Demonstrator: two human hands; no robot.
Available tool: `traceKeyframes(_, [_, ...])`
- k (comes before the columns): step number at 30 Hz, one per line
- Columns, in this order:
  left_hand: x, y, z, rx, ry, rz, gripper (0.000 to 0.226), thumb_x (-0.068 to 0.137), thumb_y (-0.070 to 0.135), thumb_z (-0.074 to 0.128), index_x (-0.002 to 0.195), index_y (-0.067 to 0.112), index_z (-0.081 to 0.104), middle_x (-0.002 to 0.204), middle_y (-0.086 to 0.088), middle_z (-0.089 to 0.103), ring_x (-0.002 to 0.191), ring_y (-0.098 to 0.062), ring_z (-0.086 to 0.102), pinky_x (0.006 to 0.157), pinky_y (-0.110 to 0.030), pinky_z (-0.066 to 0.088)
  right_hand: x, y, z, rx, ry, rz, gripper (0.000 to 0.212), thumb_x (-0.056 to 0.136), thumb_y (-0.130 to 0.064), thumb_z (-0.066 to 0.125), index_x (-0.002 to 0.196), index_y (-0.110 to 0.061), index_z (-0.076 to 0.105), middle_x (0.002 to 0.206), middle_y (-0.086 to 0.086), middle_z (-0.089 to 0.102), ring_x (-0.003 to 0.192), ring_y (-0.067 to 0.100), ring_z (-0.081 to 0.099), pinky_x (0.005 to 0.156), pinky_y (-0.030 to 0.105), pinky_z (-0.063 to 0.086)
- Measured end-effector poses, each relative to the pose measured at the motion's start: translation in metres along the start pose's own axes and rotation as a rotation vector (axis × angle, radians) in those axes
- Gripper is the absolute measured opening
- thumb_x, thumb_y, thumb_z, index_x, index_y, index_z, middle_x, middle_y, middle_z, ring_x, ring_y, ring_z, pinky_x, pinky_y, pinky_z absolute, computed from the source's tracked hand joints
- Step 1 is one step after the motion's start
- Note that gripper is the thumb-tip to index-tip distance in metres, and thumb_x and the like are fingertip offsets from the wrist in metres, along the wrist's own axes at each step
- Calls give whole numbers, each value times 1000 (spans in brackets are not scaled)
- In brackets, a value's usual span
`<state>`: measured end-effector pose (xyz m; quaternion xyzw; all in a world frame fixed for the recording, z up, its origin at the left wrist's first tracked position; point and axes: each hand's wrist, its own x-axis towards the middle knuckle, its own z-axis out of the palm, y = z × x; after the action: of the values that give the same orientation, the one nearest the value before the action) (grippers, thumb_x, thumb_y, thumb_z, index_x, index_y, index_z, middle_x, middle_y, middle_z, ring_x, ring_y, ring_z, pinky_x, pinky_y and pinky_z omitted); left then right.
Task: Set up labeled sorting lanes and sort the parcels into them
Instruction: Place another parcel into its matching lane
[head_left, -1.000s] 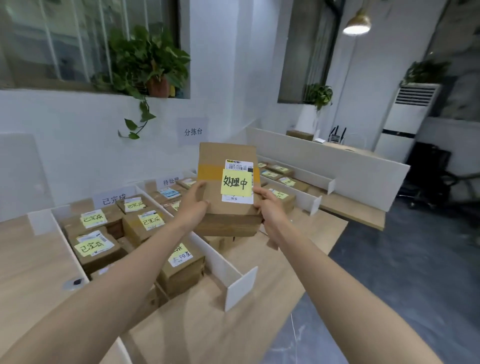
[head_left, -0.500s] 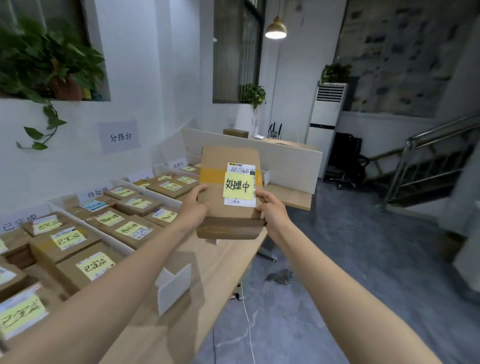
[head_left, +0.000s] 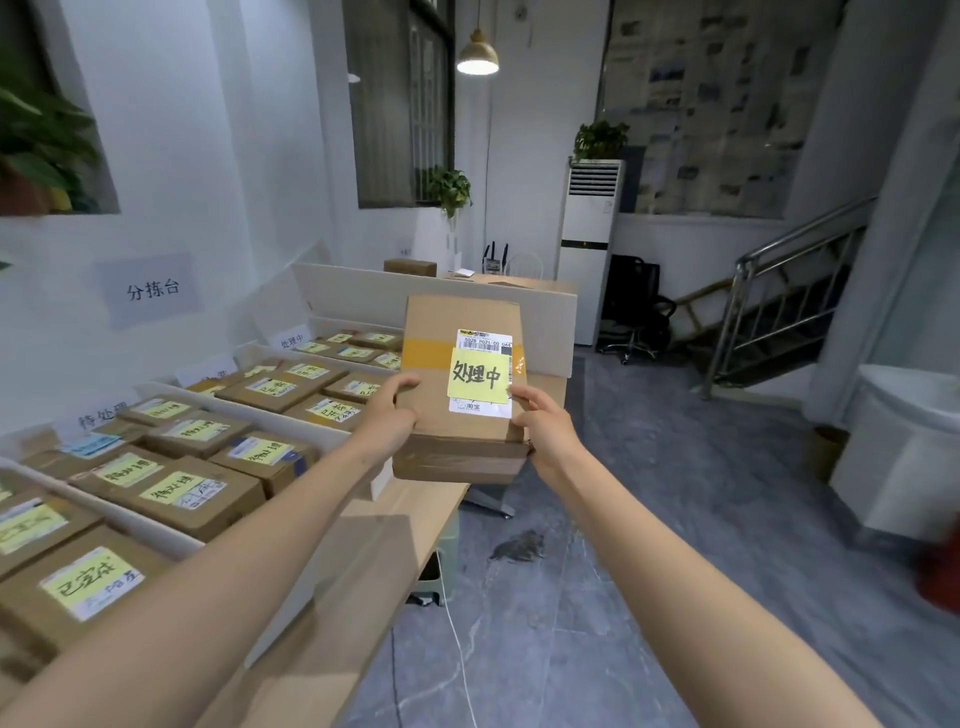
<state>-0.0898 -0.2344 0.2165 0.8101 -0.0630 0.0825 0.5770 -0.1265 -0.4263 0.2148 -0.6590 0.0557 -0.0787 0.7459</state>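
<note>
1. Here's the item in play: a flat brown cardboard parcel (head_left: 460, 319), up in the air in both hands, tilted so its top face looks at the camera.
2. It hangs over the outer edge of the light wooden table (head_left: 410, 512), clear of the surface, to the right of the sorting lanes and in none of them.
3. Across its top runs an orange tape band (head_left: 428, 349), and a white shipping label (head_left: 484, 340) sits on the right half.
4. Stuck over that label is a yellow sticky note (head_left: 478, 375), handwritten 处理中.
5. The left hand (head_left: 387, 415) grips the parcel's left edge, thumb laid on the top face, fingers curled out of sight beneath.
6. The right hand (head_left: 543, 423) grips the right edge, thumb tip pressing the label's lower corner, the other fingers hidden under the box.
7. On the table to the left, white upright dividers (head_left: 161, 527) split it into lanes packed with brown boxes.
8. In the nearest lane a box wears a yellow 已完成 note (head_left: 88, 582).
9. In the next lane the boxes carry 待处理 notes (head_left: 182, 491), under a matching wall tag (head_left: 101, 415).
10. A far lane has a white 处理中 tag (head_left: 292, 340) at its head, with boxes lying in it.
11. A paper sign (head_left: 151, 288) on the white wall reads 分拣台.
</note>
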Motion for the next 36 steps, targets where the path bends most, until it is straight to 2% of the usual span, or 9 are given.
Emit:
traceKeyframes(4, [14,1,17,-12,-29,4,46,91,-3,44,128,25,47,124,1,47,111,-19,48,83,-31,45,12,-2,-13,7,35,8,47,88,13,36,118,-16,58,107,-6,59,78,13,56,55,20,42])
traceKeyframes(8, [35,-5,33,17,-34,8,45,89,1,47,120,33,48,130,1,49,118,-22,47,98,-41,46,31,0,-24,3,60,14,47,89,13,36,122,-13,58,106,-7,60,81,9,59,59,21,44])
traceKeyframes(14, [82,-7,61,-3,-89,23,46,89,-1,44,121,31,47,128,1,50,111,-19,50,85,-33,48,74,-1,-39,3,86,8,48,89,14,35,124,-10,56,113,-6,58,79,6,58,58,21,43])
traceKeyframes(18, [128,-7,83,-35,-94,31,48,88,-4,44,126,25,48,132,-2,48,115,-19,47,83,-28,43,120,-5,-48,-14,106,-4,49,88,13,35,127,-10,56,127,-1,56,81,8,57,57,22,42])
traceKeyframes(22, [176,-7,102,-40,-102,47,48,89,-4,43,129,22,46,134,-2,46,116,-18,45,79,-25,39,168,-13,-53,-28,125,0,50,89,12,35,127,-11,56,130,-1,55,83,6,58,55,21,42])
traceKeyframes(24, [199,-4,110,-38,-106,56,48,90,-5,42,130,21,46,134,-2,46,116,-18,44,81,-25,39,193,-15,-56,-30,135,-4,49,89,13,34,126,-11,56,130,-1,55,85,5,58,56,20,42])
traceKeyframes(30, [263,-3,131,-7,-108,82,48,89,-5,44,131,18,47,137,-2,47,123,-19,44,100,-33,41,260,-20,-63,-38,169,-16,50,88,13,34,125,-12,57,136,2,54,89,3,55,63,21,44])
traceKeyframes(36, [301,-7,150,27,-127,61,48,90,-3,46,132,20,46,137,-3,47,122,-21,46,95,-31,41,301,-19,-72,-39,185,14,51,90,13,34,127,-12,57,136,1,53,85,0,53,63,21,45])
